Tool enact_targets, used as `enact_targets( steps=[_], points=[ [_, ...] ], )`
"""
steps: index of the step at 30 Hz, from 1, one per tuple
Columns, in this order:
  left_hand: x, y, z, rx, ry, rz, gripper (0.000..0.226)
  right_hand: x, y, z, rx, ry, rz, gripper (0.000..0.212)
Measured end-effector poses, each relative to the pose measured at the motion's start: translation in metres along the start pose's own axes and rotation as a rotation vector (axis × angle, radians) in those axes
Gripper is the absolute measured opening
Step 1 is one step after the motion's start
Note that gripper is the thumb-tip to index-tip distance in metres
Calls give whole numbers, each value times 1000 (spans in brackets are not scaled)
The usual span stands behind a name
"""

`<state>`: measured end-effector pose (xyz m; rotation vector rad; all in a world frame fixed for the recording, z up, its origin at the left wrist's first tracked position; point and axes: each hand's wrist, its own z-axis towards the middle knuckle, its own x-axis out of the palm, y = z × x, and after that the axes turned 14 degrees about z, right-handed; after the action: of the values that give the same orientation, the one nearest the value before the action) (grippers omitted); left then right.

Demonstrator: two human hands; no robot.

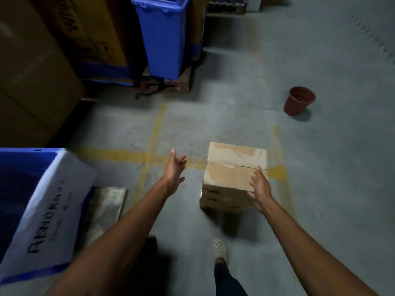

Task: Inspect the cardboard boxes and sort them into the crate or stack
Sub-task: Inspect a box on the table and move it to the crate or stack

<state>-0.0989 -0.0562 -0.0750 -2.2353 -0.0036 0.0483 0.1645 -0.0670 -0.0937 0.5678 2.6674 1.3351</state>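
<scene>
The box [233, 178] sits closed and upright in the middle of the floor [320, 167], on a crossing of worn yellow lines. Both hands are spread and clamped on nothing. The right hand [259, 189] lies with fingers straight against the box's near right edge. The left hand [174, 174] hangs in the air left of it, apart, probably so the two can take the box from both sides. The blue crate [32, 152] stands near left, within easy reach for sorting, with a white lettered sheet [53, 201] leaning in it. The room is dim, with grey concrete, big cartons [32, 71] and a blue bin [164, 39] far left, and a red bucket [299, 100] far right.
</scene>
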Motion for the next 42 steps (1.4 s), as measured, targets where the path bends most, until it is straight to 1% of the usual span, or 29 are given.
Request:
enact_targets(
  steps=[5, 9, 13, 17, 20, 22, 24, 27, 28, 32, 34, 37, 39, 40, 42],
  points=[
    [50, 13, 72, -132, -52, 97, 81, -41, 3, 75, 127, -66, -2, 62],
    [77, 34, 116, -210, -131, 160, 77, -73, -26, 147, 178, -105, -60, 65],
    [97, 56, 146, -302, -248, 185, 71, -80, -28, 162, 277, -181, -138, 69],
    [116, 69, 161, -350, -229, 95, 64, -83, -36, 172, 389, -167, -116, 57],
    [124, 66, 154, -336, -206, 83, 60, -86, -27, 167, 387, -137, -148, 43],
    [121, 65, 145, -294, -183, 86, 56, -90, -18, 163, 349, -146, -189, 36],
    [116, 64, 129, -244, -204, 103, 47, -92, -8, 154, 247, -131, -260, 36],
    [101, 64, 104, -97, -284, 188, 34, -89, 7, 135, 91, -24, -314, 47],
    [95, 64, 92, -63, -312, 190, 33, -87, 13, 125, 59, 7, -314, 52],
    [79, 65, 29, 46, -415, 71, 33, -69, 25, 78, -60, 108, -345, 71],
    [70, 72, -6, 87, -481, 31, 34, -58, 22, 48, -125, 118, -414, 65],
    [53, 84, -68, 147, -572, -18, 38, -38, 14, -11, -255, 86, -548, 56],
    [39, 91, -114, 176, -637, -6, 33, -27, 10, -52, -333, 70, -587, 57],
    [31, 96, -137, 178, -679, 2, 30, -22, 7, -71, -357, 86, -594, 60],
    [12, 105, -182, 180, -752, -20, 34, -13, 3, -108, -382, 150, -609, 65]
  ],
)
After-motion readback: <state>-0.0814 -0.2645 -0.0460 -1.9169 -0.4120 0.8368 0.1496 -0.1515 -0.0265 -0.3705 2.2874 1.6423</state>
